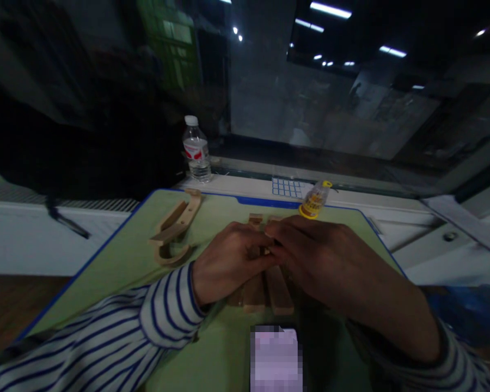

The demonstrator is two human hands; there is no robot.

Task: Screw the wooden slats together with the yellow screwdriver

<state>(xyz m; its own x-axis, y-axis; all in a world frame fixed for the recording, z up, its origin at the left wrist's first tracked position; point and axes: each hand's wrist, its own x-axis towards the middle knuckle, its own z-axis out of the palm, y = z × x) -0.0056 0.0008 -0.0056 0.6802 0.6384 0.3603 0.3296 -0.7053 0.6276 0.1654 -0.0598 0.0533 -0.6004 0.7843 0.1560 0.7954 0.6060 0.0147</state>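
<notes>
In the middle of the green table, my left hand (232, 258) and my right hand (322, 253) meet over several wooden slats (280, 291). Both sets of fingers are closed and drawn together at the fingertips. A small light-coloured spot shows between them, too small and dark to name. Under my hands the slats lie side by side, their near ends pointing toward me and their middles covered. Beyond my fingers the far end of one wooden piece (255, 219) shows.
Curved wooden parts (175, 226) lie at the table's (118, 272) left. A phone (276, 359) with a blurred screen is at the near edge. On the sill stands a water bottle (196, 152); a yellow-capped bottle (315, 200) is at the far edge, beside a blue-gridded sheet (288, 187).
</notes>
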